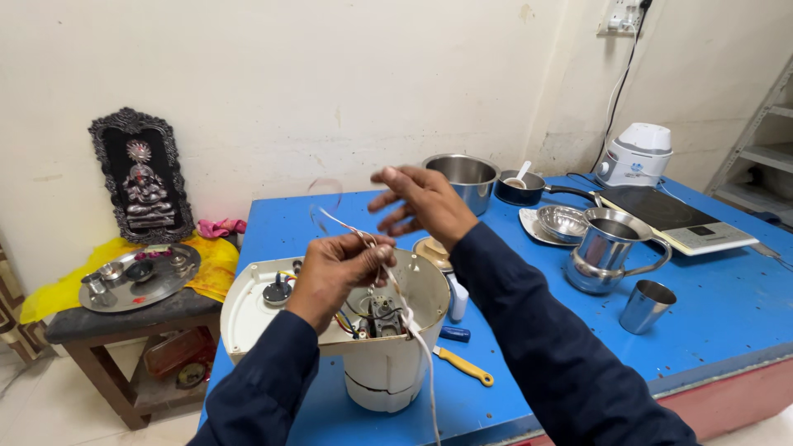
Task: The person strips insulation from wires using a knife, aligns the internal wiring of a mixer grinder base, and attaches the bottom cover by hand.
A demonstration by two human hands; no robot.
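White electrical cord [413, 322] pinched in left hand [343, 268] above opened cream appliance base [388, 372] at blue table's [727, 306] front edge, running down toward the viewer; right hand [425, 202] hovers open, empty, just beyond

Left hand [334, 272] pinches a white cord [417, 334] above an opened cream appliance base [384, 363]; right hand [421, 202] hovers spread.

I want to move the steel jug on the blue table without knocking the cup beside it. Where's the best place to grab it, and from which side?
Probably by the curved handle of the steel jug, which sticks out on the jug's right as seen, towards the induction cooktop. Come in from that side, above the steel cup, which stands just in front; the strainer crowds the far side.
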